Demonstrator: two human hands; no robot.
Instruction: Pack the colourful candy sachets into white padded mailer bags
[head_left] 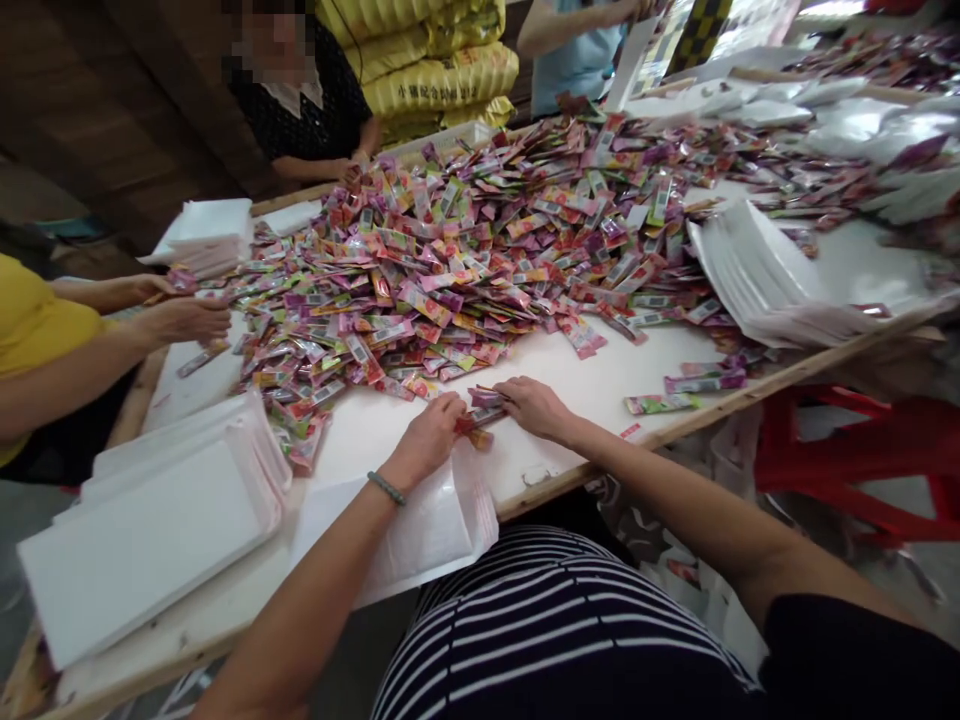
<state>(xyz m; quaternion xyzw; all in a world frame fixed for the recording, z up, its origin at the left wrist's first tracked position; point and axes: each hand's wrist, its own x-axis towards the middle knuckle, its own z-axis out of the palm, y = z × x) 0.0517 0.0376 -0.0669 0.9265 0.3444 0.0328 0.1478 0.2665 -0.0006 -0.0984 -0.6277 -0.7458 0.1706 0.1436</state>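
Note:
Before me my left hand (429, 436), a beaded bracelet at its wrist, pinches one end of a small bunch of colourful stick sachets (484, 405). At the bunch's other side, my right hand (534, 407) is closed on it with bent fingers. How many sachets they hold is unclear. Under my left forearm lies a white padded envelope (431, 535) at the table's front edge, its open end toward the right. Just beyond both hands rises a large heap of similar sachets (450, 270) in pink, purple, green and orange.
Stacked white envelopes (150, 530) lie on the left; another stack (757, 270) leans at the right. Several loose sachets (664, 402) lie near the wooden edge (712, 405). A co-worker's hands (187, 315) work at left. Others stand across the table. A red stool (862, 460) is at right.

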